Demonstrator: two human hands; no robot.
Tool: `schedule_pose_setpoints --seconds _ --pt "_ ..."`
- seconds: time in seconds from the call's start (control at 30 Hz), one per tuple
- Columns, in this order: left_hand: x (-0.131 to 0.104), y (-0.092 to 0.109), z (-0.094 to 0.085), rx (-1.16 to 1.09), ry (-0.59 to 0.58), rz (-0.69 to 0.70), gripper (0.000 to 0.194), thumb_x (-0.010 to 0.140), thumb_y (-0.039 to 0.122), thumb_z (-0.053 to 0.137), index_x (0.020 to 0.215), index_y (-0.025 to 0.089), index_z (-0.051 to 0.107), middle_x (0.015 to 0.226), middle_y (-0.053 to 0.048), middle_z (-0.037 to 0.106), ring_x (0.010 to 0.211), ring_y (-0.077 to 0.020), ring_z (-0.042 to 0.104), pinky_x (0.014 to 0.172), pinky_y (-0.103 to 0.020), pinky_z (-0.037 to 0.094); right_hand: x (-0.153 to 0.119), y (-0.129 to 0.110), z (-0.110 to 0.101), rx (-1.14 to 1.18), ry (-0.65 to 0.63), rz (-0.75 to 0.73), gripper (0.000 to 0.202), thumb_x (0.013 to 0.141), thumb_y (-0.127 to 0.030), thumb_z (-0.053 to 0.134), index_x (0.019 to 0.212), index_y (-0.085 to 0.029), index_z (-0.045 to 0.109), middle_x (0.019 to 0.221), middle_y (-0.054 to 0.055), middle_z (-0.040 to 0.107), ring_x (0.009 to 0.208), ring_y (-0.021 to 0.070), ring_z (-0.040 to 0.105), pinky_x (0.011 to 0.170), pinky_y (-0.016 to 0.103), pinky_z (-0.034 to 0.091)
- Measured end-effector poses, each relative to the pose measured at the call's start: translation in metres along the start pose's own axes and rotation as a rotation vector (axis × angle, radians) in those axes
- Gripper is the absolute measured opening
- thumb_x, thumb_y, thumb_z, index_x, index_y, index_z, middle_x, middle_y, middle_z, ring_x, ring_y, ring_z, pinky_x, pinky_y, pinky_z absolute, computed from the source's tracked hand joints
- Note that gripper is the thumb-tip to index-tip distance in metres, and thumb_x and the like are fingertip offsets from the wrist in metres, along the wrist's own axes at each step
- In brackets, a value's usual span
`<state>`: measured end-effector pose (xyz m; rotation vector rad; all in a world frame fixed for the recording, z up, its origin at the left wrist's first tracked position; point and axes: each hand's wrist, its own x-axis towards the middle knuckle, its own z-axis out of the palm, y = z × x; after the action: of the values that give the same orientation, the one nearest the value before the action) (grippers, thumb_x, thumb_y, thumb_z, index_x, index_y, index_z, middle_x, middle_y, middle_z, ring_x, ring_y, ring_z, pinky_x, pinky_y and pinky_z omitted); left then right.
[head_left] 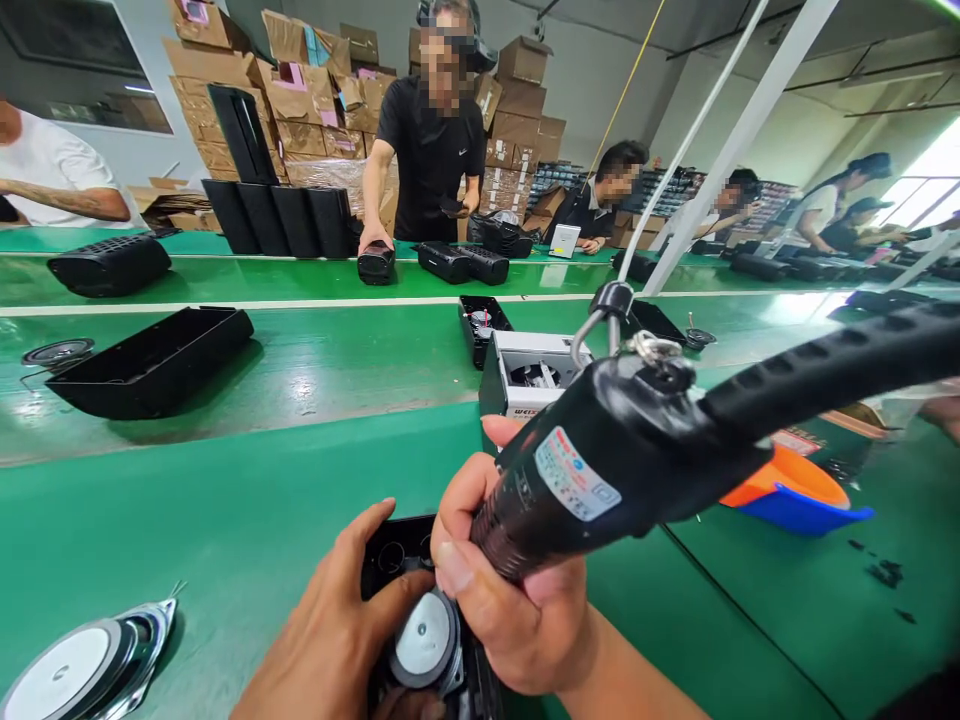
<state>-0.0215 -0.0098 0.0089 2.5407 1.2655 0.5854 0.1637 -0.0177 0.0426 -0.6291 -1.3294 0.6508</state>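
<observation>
The right hand [517, 600] comes up from six o'clock with its fingers wrapped tight around the body of a black electric screwdriver [600, 470], which slants down toward seven o'clock while its ribbed cable runs off to three o'clock and a hook at its top hangs from a white line. The left hand [337, 620] lies flat and curled over the left edge of a black speaker housing [397, 560] at six o'clock, fingers narrow, pressing it to the table [262, 500]; one round speaker driver [424, 640] sits in that housing just under the tool's tip. A second loose driver [82, 665] lies at eight o'clock, and a third, smaller one at ten o'clock beside one open black shell [150, 360]. One white-rimmed box [525, 370] stands at twelve o'clock, and one orange and blue tray [795, 490] at three o'clock. The table is green, with a green conveyor belt beyond it. Across the belt one person in a black shirt stands with a hand on a black speaker; others sit farther right, before stacked cardboard cartons.
</observation>
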Motion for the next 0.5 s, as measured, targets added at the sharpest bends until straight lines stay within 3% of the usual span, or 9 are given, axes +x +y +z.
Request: schedule_pose_setpoints --seconds 0.17,0.27,0.4,0.5 --pt "-0.005 -0.013 0.015 -0.002 0.018 0.054 0.062 0.069 0.039 0.093 0.13 0.039 0.081 0.17 -0.011 0.048 0.14 -0.0436 0.068 0.105 -0.049 0.067 -0.002 -0.001 -0.003 0.078 0.02 -0.002 0.038 0.093 -0.005 0.066 0.11 -0.034 0.048 0.089 -0.006 0.05 0.061 0.0113 0.051 0.052 0.024 0.045" --pt "-0.004 -0.016 0.019 0.002 0.035 0.055 0.053 0.072 0.037 0.091 0.124 0.039 0.083 0.17 -0.01 0.047 0.136 -0.0431 0.071 0.103 -0.05 0.067 0.001 -0.005 -0.003 0.07 0.014 0.016 0.035 0.094 -0.003 0.064 0.102 -0.033 0.048 0.09 -0.006 0.05 0.062 0.0111 0.05 0.053 0.024 0.043" --pt "0.004 -0.012 0.019 0.029 0.049 -0.119 0.03 0.091 0.032 0.073 0.12 0.033 0.084 0.153 -0.009 0.067 0.128 -0.0342 0.077 0.101 -0.043 0.068 0.005 -0.007 -0.003 0.019 -0.008 -0.027 0.034 0.09 -0.001 0.064 0.094 -0.03 0.047 0.088 -0.006 0.051 0.063 0.0112 0.052 0.055 0.024 0.044" --pt "0.006 -0.004 0.01 0.009 0.021 -0.116 0.033 0.086 0.034 0.077 0.118 0.032 0.084 0.148 -0.007 0.071 0.125 -0.036 0.078 0.098 -0.042 0.07 0.003 -0.004 -0.009 -0.084 -0.033 -0.024 0.037 0.087 -0.005 0.067 0.109 -0.032 0.055 0.091 -0.004 0.058 0.067 0.0141 0.058 0.061 0.027 0.053"
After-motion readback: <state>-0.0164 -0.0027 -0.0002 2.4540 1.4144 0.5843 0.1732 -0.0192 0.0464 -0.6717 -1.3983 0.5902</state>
